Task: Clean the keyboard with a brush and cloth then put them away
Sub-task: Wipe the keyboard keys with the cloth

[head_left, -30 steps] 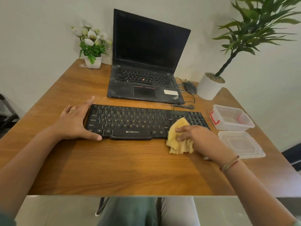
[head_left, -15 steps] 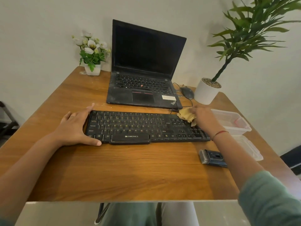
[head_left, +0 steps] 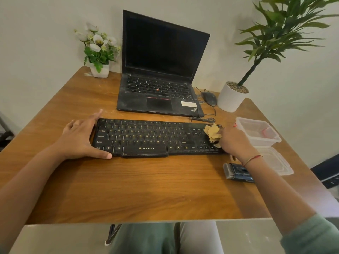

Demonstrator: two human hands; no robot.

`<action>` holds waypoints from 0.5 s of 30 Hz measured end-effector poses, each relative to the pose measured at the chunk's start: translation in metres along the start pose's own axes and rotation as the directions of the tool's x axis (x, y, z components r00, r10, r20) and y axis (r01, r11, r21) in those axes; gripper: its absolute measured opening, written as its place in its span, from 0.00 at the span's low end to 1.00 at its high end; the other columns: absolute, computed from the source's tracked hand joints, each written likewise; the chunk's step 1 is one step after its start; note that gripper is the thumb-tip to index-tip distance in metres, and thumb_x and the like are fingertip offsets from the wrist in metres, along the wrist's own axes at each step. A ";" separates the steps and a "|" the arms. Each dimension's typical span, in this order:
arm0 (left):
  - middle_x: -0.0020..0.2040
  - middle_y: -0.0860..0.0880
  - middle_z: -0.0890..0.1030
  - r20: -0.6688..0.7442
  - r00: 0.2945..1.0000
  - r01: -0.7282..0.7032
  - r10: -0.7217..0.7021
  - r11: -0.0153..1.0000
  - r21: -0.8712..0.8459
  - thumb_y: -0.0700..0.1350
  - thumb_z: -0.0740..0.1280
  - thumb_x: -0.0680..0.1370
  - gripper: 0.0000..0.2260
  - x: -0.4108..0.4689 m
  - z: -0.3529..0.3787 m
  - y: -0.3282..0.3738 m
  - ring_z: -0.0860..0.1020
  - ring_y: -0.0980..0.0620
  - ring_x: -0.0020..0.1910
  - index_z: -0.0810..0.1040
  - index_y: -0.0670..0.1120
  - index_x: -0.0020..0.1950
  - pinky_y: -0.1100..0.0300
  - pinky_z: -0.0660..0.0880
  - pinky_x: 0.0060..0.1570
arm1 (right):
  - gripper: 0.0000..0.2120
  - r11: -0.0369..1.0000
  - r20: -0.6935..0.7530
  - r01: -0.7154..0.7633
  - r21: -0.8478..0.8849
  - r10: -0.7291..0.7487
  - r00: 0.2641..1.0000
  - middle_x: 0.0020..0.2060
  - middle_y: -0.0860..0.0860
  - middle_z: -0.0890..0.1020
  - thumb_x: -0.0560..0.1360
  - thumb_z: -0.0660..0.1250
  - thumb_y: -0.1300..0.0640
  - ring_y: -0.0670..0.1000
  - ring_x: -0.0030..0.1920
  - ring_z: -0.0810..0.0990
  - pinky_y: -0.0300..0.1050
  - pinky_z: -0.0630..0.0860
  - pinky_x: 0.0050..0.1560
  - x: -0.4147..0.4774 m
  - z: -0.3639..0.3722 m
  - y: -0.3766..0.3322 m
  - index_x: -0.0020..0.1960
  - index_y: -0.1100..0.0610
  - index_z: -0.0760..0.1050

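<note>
Head view: the keyboard (head_left: 146, 136) lies across the middle of the desk (head_left: 146, 189), parallel to the near edge, with a broad bare strip of wood between it and that edge; the left hand (head_left: 80, 138) rests spread against the keyboard's left end, fingers straight along the side and thumb on the front rim, with bare wood out to the left edge; the right hand (head_left: 233, 142) bunches the yellow cloth (head_left: 211, 132) in curled fingers and presses it on the keys at the right end; the brush (head_left: 236, 171) lies just in front of the keyboard's right corner, partly under the right forearm; along the right edge stand a clear container (head_left: 256, 132) and its lid (head_left: 278, 162), close to the right hand; behind the keyboard an open laptop (head_left: 161, 70), a mouse (head_left: 210, 98) and its cable fill the gap; a flower pot (head_left: 100, 70) sits at the far left corner, a potted plant (head_left: 233, 98) at the far right; the desk is brown wood grain, backed by a pale wall (head_left: 45, 33).
</note>
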State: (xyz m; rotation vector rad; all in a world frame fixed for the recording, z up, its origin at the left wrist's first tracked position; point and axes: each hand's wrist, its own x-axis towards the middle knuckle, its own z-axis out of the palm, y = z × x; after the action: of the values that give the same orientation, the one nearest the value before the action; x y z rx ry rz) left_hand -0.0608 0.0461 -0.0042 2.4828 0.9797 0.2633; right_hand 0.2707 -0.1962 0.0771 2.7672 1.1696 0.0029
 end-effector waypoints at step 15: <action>0.74 0.46 0.60 0.017 1.000 0.007 -0.007 1.000 -0.012 0.77 0.64 0.47 0.63 0.000 -0.002 -0.001 0.57 0.43 0.72 0.40 0.59 0.76 0.46 0.46 0.72 | 0.07 0.833 -0.005 0.477 0.280 -0.496 0.868 0.34 0.49 0.74 0.78 0.58 0.61 0.50 0.39 0.76 0.42 0.75 0.38 -0.073 -0.019 -0.161 0.44 0.59 0.73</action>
State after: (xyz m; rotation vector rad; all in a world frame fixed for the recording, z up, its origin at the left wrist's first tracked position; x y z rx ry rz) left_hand -0.0621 0.0474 -0.0030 2.4665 0.9765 0.2452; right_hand 0.1043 -0.1352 0.0795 2.5591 1.9535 -0.3271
